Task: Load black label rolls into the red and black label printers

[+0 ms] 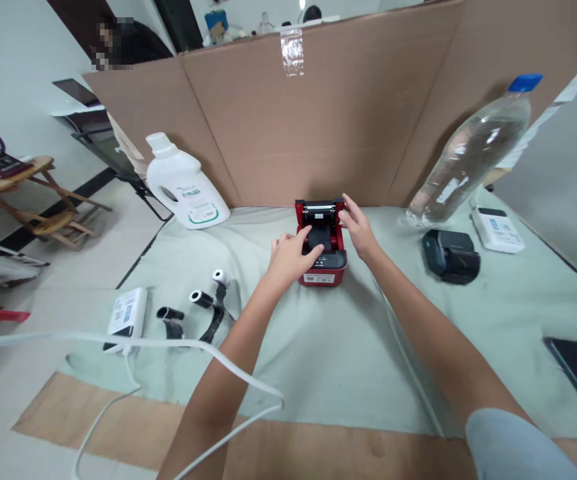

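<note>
Left hand (288, 259): thumb and index spread, tips on the near and left parts of the dark middle of the red printer (338, 275); no closed pinch visible. Right hand (361, 237): thumb and finger at the right edge of the raised lid (299, 213), tips apart; can't tell if they pinch it or just brace.

Printer sits upright mid-scene on the cloth (341, 373) over the worktop, just in front of the cardboard panel (313, 133), lid up on the far side. Looks like a small label printer, going by shape.

Handling, my read: light to moderate, stiff plastic shell, smooth so a bit slippery. Hinge and the roller (318, 212) in the lid are the fragile bits. Loose cloth means the base could skate if you push. To steady it, take the lower case by both sides; to move the lid, hold its outer edge, off the roller. Don't lift by the lid.

Your forearms come in from the near edge and converge, left angling right, right angling left, elbows wide. Left hand sits lower, palm down; right is higher, palm turned inward. White cable (168, 342) crosses your left forearm in view; watch for snags.
</note>
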The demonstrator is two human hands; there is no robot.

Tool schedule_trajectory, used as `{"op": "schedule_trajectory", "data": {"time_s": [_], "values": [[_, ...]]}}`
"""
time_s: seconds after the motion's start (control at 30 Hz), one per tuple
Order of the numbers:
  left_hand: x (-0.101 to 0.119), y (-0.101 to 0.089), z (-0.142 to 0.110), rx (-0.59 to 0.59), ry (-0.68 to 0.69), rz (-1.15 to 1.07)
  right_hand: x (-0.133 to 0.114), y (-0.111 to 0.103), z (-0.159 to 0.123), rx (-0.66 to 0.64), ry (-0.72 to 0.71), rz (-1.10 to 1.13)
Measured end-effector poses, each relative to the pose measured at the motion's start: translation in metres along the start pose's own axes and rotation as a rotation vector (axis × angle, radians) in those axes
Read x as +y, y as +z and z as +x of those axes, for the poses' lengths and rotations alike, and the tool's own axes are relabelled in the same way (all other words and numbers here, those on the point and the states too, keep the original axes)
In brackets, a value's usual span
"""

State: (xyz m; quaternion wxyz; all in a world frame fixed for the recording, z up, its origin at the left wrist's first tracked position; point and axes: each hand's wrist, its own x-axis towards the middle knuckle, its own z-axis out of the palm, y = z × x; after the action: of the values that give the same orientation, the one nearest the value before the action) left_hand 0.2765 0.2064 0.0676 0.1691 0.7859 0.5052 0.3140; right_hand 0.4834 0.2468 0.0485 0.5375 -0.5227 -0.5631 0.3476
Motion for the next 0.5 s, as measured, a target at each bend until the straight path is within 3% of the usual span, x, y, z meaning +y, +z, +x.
{"op": "schedule_trajectory", "data": {"time_s": [0.1,0.23,0.37,0.5], "values": [[0.007,0.006,0.008,0.013,-0.06,-0.11,0.003,0.006,-0.002,0.036,-0.006,-0.02],[0.013,0.002,0.012,0.03,-0.245,-0.422,-0.001,0.007,-0.005,0.054,-0.012,0.004],[0.022,-0.019,-0.007,0.013,-0.438,-0.742,-0.01,0.001,-0.01,0.042,0.024,-0.036],[0.03,-0.035,-0.035,-0.114,-0.535,-0.782,-0.011,-0.006,-0.017,0.0,-0.01,-0.096]]}}
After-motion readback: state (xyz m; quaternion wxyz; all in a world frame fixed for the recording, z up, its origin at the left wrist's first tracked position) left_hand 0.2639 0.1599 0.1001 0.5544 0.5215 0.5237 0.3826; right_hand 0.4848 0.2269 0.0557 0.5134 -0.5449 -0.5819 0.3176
